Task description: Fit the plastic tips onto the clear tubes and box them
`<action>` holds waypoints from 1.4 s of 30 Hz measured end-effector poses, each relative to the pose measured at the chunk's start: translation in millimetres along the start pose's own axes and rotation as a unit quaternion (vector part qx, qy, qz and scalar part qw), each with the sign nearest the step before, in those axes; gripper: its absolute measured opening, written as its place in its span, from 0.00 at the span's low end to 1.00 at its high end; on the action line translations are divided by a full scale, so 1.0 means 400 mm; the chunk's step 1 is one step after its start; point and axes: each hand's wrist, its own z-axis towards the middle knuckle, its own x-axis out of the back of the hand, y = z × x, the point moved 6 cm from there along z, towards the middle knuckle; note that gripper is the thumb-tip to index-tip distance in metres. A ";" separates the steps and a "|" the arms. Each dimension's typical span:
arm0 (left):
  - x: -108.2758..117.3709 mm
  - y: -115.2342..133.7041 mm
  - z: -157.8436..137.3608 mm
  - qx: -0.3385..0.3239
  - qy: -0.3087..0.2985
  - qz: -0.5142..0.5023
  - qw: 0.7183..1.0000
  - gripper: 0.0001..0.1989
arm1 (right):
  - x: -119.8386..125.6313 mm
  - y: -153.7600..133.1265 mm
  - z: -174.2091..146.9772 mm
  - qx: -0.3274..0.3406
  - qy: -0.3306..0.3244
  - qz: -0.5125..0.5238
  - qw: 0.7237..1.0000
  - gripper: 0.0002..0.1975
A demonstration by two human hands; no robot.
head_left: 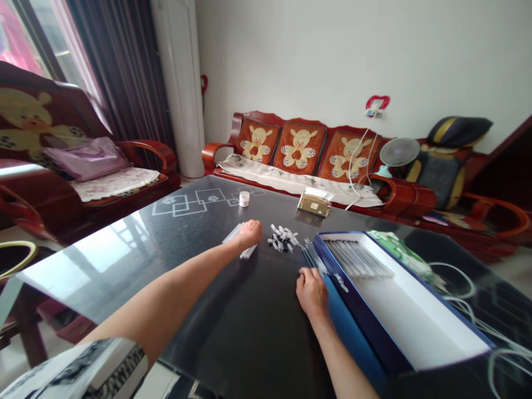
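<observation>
1. Left hand (250, 233), well left of the box: fingers curled down over a bundle of clear tubes (248, 252); fingertips hidden, cannot tell whether they pinch. Tubes show on both sides of the hand, flat on the table.
2. Right hand (312, 292), just beside the box's left wall: fingers bent at the near ends of thin grey rods (312, 256). Whether it pinches any, cannot tell. Rods lie close along the wall.
3. Loose heap of small white and black caps (283, 238), left of the box's far end, between the two hands; near the left hand.
4. Box (409, 321): open, dark blue outside, white inside, lying slantwise. A row of pens (358, 258) fills its far part. Its raised left wall bounds the right hand on that side; a blue strip (347, 327) runs along the wall's foot, beneath the right forearm.
5. Right of the box: green packet (403, 256) near the far end, looped white cable (461, 310) nearer.
6. Beyond the box's far end, to the left: tissue pack (315, 204); farther left, a small white cup (244, 199).
7. Edges and room: table (199, 338) spreads broadly left of the box; widest space for moving lies there, past the left forearm, and between the forearms. Far edge runs beyond the tissue pack, before the sofa (301, 147).
</observation>
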 end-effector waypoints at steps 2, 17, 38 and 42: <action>0.002 -0.024 0.022 0.023 -0.018 0.012 1.000 0.12 | -0.002 -0.001 0.000 -0.002 -0.001 -0.004 1.000 0.11; -0.018 -0.024 0.019 0.059 -0.058 0.012 0.996 0.18 | -0.005 -0.002 0.000 -0.022 -0.019 -0.020 0.999 0.09; -0.054 0.052 -0.168 -0.134 0.013 -0.216 0.967 0.18 | -0.006 -0.003 0.000 -0.021 -0.016 -0.021 0.999 0.09; -0.072 0.092 -0.219 -0.187 0.116 -0.054 0.974 0.13 | -0.004 -0.003 0.003 -0.019 -0.016 -0.021 0.999 0.09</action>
